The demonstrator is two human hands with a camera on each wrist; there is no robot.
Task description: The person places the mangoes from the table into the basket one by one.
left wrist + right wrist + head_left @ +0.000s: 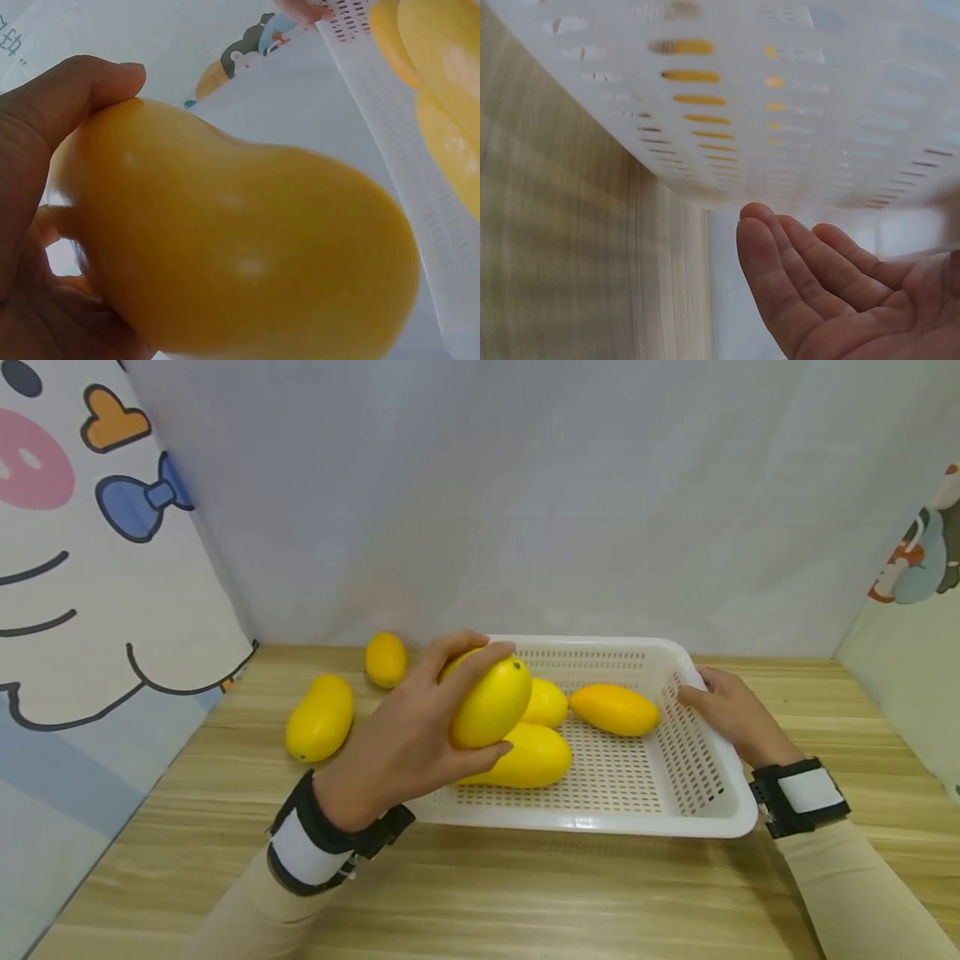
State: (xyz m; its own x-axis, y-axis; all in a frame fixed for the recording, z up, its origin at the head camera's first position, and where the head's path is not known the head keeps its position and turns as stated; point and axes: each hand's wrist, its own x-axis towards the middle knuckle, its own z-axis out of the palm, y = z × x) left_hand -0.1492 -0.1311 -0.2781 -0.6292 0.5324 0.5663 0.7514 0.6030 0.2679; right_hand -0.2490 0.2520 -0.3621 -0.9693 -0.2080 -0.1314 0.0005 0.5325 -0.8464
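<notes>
My left hand [408,727] grips a yellow mango [491,702] over the left part of a white perforated plastic basket [585,821]. In the left wrist view the thumb lies along one end of this mango [247,240]. Inside the basket are a yellow mango [536,758], another behind it [549,703], and a more orange mango [615,710] to the right. My right hand [738,714] holds the basket's right rim, thumb over the top. Its fingers [757,259] extend along the outside of the wall in the right wrist view.
Left of the basket, a large mango [321,718] and a smaller one [386,660] lie on the wood-grain table [480,893]. A pale curtain [555,510] stands behind, with a cartoon-printed sheet [82,593] at left.
</notes>
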